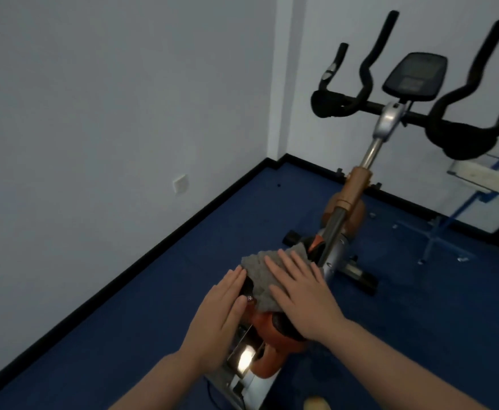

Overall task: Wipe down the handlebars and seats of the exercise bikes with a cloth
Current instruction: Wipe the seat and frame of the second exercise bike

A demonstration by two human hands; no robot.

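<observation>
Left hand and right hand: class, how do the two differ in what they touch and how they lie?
The right hand lies flat on the grey cloth, pressing it onto the seat; the left hand touches no cloth and rests along the seat's left side. The right hand's fingers are spread; the left hand's are close together. Both have straight fingers.

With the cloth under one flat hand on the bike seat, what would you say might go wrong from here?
1. The right hand presses the grey cloth with straight fingers, not gripping it, so the cloth may slide off the seat onto the blue floor.
2. The left hand rests flat along the seat's side, near the metal frame below; fingers might catch there.
3. The handlebars stand far ahead and could be missed.
</observation>
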